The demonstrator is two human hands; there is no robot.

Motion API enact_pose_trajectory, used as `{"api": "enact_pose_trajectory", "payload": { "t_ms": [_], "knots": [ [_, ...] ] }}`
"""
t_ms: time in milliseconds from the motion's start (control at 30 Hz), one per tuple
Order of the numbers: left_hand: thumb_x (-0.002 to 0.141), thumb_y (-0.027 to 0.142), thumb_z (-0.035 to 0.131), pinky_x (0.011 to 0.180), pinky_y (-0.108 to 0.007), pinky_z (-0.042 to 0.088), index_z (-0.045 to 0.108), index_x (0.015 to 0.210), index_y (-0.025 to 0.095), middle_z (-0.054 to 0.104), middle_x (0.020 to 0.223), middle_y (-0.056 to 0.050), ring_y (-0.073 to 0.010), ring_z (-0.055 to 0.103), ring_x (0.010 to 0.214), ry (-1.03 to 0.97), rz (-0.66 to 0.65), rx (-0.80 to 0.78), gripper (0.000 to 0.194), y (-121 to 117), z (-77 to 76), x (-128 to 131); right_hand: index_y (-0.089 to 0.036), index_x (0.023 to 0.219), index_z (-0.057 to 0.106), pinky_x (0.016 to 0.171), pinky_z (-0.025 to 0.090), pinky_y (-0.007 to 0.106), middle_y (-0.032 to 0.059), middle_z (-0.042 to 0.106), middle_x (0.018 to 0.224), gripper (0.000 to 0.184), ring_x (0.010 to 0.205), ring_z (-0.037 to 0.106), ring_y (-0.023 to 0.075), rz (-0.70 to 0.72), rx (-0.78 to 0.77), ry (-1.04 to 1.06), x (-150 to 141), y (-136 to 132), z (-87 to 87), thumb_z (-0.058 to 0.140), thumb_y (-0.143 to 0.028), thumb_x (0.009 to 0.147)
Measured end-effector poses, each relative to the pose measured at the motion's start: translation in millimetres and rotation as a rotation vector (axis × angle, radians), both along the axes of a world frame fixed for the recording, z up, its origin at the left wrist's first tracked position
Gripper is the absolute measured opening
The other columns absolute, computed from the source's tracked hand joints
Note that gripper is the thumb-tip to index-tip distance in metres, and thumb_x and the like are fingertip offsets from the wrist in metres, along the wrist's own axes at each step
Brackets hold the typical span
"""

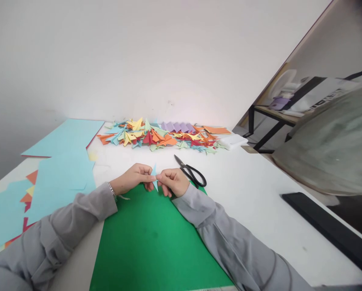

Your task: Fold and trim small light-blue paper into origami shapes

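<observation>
Between my two hands is a small light-blue piece of folded paper (154, 173), narrow and pointed at its top and bottom ends. My left hand (138, 176) pinches its left side between thumb and fingers. From the right, my right hand (174, 181) grips the same paper with thumb and forefinger. Both hands are just over the far edge of a green sheet (144, 238) lying on the table. Black-handled scissors (191, 171) rest beside my right hand, blades pointing away. The paper's finer folds are too small to make out.
Along the wall lies a heap of colourful folded paper planes (149, 137), with a pleated purple paper (177, 127) behind. Large light-blue sheets (62, 173) cover the table's left. A long black bar (323, 226) lies near the right edge. Beyond stands a shelf (274, 113).
</observation>
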State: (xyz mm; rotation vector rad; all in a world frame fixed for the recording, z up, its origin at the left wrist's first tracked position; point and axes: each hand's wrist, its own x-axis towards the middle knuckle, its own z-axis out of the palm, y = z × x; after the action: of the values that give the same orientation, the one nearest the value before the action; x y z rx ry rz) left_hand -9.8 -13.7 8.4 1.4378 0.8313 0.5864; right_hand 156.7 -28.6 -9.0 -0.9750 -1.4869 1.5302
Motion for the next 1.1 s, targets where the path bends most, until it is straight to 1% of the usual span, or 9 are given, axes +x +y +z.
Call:
{"api": "enact_pose_trajectory", "payload": {
  "t_ms": [100,233,367,467,567,733,833,967,1100],
  "knots": [
    [0.067,0.034,0.066,0.052,-0.022,0.044,0.054,0.062,0.011,0.063,0.054,-0.004,-0.0112,0.059,0.050,-0.029,0.017,0.000,0.027,0.9,-1.4,0.0,-0.014,0.052,0.053,0.023,0.024,0.015,-0.0047,0.049,0.028,0.042,0.019,0.035,0.0044,-0.032,0.008,0.000,-0.2,0.2,-0.3,0.063,-0.055,0.060],
    [0.069,0.035,0.064,0.052,-0.022,0.044,0.058,0.066,0.010,0.063,0.056,-0.003,-0.0105,0.058,0.050,-0.104,0.053,-0.013,0.025,1.7,-3.1,-0.8,-0.015,0.055,0.054,0.024,0.028,0.015,-0.0033,0.053,0.031,0.043,0.022,0.041,0.0060,-0.052,-0.036,0.044,-0.9,3.4,-2.3,0.062,-0.056,0.060],
    [0.069,0.035,0.064,0.052,-0.022,0.044,0.058,0.066,0.010,0.064,0.057,-0.003,-0.0104,0.058,0.050,-0.115,0.067,-0.004,0.026,1.8,-2.9,-0.8,-0.014,0.055,0.055,0.026,0.031,0.016,-0.0024,0.055,0.033,0.044,0.023,0.044,0.0067,-0.055,-0.052,0.091,-1.5,4.4,-3.2,0.062,-0.057,0.061],
    [0.068,0.035,0.065,0.052,-0.022,0.044,0.056,0.065,0.011,0.063,0.055,-0.003,-0.0104,0.058,0.049,-0.057,0.056,0.041,0.026,0.9,-0.9,-0.4,-0.015,0.054,0.054,0.028,0.033,0.016,-0.0024,0.056,0.035,0.043,0.025,0.045,0.0068,-0.028,-0.032,0.083,-1.7,3.6,-2.7,0.062,-0.056,0.061],
    [0.068,0.036,0.065,0.053,-0.022,0.045,0.055,0.063,0.011,0.063,0.054,-0.003,-0.0100,0.057,0.049,0.003,0.025,0.068,0.027,-0.3,1.3,-1.0,-0.015,0.053,0.053,0.028,0.033,0.016,-0.0028,0.056,0.035,0.040,0.025,0.045,0.0066,0.018,-0.028,0.070,-0.9,3.6,-2.5,0.066,-0.053,0.059],
    [0.069,0.035,0.064,0.051,-0.022,0.044,0.054,0.060,0.011,0.063,0.053,-0.003,-0.0091,0.055,0.047,-0.016,-0.030,0.053,0.027,0.0,-0.6,-3.5,-0.014,0.054,0.055,0.027,0.032,0.016,-0.0022,0.057,0.035,0.039,0.024,0.043,0.0060,0.088,-0.068,0.082,0.9,5.2,-3.6,0.067,-0.051,0.058],
    [0.068,0.034,0.065,0.049,-0.021,0.043,0.055,0.059,0.011,0.062,0.050,-0.002,-0.0090,0.054,0.044,-0.066,0.016,0.039,0.027,0.9,-3.2,-3.4,-0.014,0.054,0.055,0.027,0.032,0.016,-0.0020,0.057,0.035,0.038,0.024,0.044,0.0065,0.074,-0.066,0.103,0.6,5.3,-3.7,0.067,-0.050,0.059],
    [0.066,0.031,0.067,0.046,-0.021,0.041,0.055,0.056,0.011,0.060,0.048,-0.001,-0.0088,0.053,0.043,-0.138,0.113,0.023,0.025,1.2,-4.8,-2.5,-0.014,0.052,0.056,0.026,0.031,0.016,-0.0022,0.056,0.034,0.034,0.024,0.043,0.0068,-0.005,-0.037,0.129,0.7,5.6,-3.9,0.068,-0.045,0.060],
    [0.066,0.030,0.067,0.044,-0.020,0.038,0.052,0.054,0.012,0.057,0.045,0.000,-0.0078,0.050,0.040,-0.182,0.175,-0.003,0.026,1.2,-5.2,-1.4,-0.015,0.049,0.055,0.025,0.027,0.016,-0.0023,0.055,0.033,0.033,0.023,0.041,0.0062,-0.082,-0.027,0.156,2.1,6.7,-4.6,0.068,-0.043,0.061]
  ]
}}
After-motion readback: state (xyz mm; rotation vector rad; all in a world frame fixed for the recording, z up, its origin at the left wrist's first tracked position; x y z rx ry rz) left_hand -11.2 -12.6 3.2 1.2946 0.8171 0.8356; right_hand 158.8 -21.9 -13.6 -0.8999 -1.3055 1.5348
